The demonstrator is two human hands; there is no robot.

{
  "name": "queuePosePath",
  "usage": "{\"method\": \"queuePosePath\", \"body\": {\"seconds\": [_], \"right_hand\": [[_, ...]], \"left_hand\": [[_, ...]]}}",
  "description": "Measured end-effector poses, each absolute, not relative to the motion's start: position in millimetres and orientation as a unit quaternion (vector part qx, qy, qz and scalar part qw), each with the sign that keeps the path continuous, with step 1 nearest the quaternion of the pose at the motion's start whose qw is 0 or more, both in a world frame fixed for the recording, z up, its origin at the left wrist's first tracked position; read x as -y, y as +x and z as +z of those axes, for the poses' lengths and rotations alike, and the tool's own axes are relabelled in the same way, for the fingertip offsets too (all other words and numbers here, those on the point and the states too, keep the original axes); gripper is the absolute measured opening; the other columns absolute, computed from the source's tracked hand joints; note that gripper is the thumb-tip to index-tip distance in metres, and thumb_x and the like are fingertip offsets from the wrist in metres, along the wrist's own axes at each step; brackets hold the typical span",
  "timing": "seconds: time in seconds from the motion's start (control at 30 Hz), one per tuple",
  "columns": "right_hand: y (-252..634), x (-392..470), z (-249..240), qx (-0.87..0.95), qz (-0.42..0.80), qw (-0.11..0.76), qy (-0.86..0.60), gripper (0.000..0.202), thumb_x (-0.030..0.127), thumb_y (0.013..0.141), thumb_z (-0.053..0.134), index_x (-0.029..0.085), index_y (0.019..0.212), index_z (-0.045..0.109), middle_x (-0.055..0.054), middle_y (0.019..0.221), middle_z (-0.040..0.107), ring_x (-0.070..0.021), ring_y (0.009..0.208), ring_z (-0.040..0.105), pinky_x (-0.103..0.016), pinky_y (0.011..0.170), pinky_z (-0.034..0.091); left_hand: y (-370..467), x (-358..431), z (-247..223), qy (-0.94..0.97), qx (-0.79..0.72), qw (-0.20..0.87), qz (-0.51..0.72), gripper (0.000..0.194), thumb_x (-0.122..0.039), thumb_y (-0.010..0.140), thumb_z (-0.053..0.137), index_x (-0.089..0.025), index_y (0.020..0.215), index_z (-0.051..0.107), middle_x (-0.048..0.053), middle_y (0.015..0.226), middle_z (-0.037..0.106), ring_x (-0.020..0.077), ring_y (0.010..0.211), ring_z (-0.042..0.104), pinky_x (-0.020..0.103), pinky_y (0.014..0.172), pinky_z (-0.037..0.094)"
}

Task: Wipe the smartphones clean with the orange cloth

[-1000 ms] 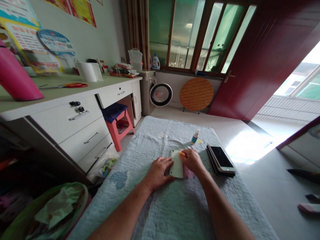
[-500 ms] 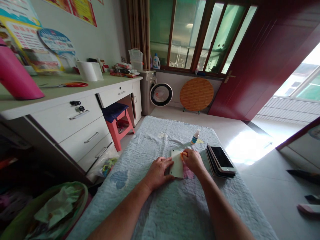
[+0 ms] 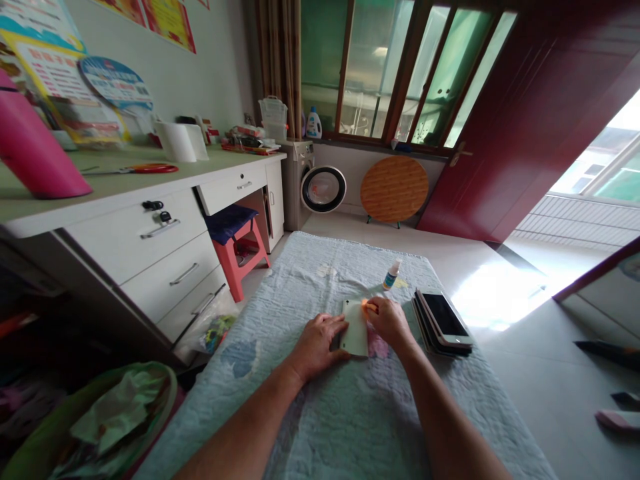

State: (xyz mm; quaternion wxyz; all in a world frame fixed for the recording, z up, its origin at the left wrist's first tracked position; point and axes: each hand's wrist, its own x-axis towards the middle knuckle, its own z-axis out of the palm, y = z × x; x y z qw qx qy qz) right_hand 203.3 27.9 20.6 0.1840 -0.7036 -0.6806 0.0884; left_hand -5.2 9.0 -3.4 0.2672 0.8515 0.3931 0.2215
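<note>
A pale phone-shaped panel (image 3: 355, 330) lies flat on the quilted cloth (image 3: 320, 267) covering the table. My left hand (image 3: 317, 343) rests at its left edge, fingers spread and thumb along the bottom, steadying nothing else. My right hand (image 3: 389, 321) is closed on a small orange item (image 3: 369, 306) touching the panel's upper right edge; most of the item is hidden by the fingers. Beyond that hand stands a small spray bottle (image 3: 391, 275) with a blue label. A stack of phones (image 3: 444, 319) lies to the right, the top one white with a dark screen.
At the left is a desk (image 3: 135, 193) with a pink flask (image 3: 37, 143), scissors and paper rolls. A red stool (image 3: 245, 253) stands beside the table's far left side. A green waste bin (image 3: 167, 400) sits at the lower left. Ahead are a washing machine and a round board.
Both hands and the panel keep nearly the same places on the cloth. The whole view has shifted very slightly.
</note>
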Motion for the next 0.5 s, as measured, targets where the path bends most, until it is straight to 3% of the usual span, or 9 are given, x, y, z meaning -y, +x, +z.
{"method": "queuePosePath", "body": {"seconds": [0.5], "right_hand": [[195.2, -9.8, 52.5, 0.715, 0.159, 0.091, -0.674, 0.024, 0.018, 0.075, 0.050, 0.017, 0.070, 0.074, -0.005, 0.063, 0.066, -0.0127, 0.058, 0.051, -0.025, 0.055, 0.028]], "left_hand": [[-3.4, -7.6, -3.1, 0.849, -0.414, 0.257, 0.205, 0.061, -0.044, 0.069, 0.079, -0.023, 0.124, 0.060, 0.007, 0.136, 0.056, 0.0309, 0.119, 0.049, 0.044, 0.102, 0.040]]}}
